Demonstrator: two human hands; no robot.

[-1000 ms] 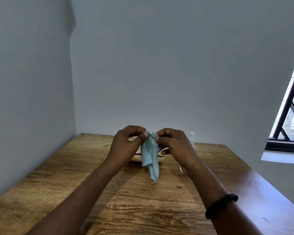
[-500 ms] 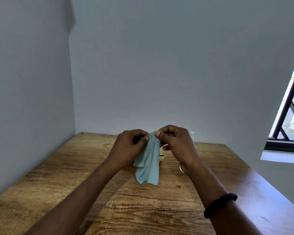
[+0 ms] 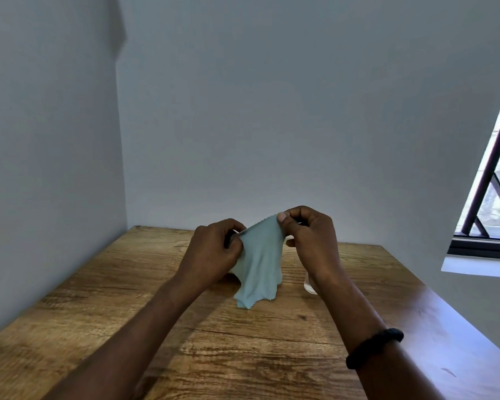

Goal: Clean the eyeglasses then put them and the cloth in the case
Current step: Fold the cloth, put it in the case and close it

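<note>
cloth hangs between left hand and right hand, each grip pinching its top edge.

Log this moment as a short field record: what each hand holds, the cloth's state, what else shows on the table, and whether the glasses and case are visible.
left hand: pinching the cloth's left top edge
right hand: pinching the cloth's right top corner, held higher
cloth: light blue, spread between both hands, lower part hanging above the table
table: wooden
other item: small clear object behind the right wrist
wristband: black, right forearm
glasses and case: not identifiable, area behind hands hidden
</note>
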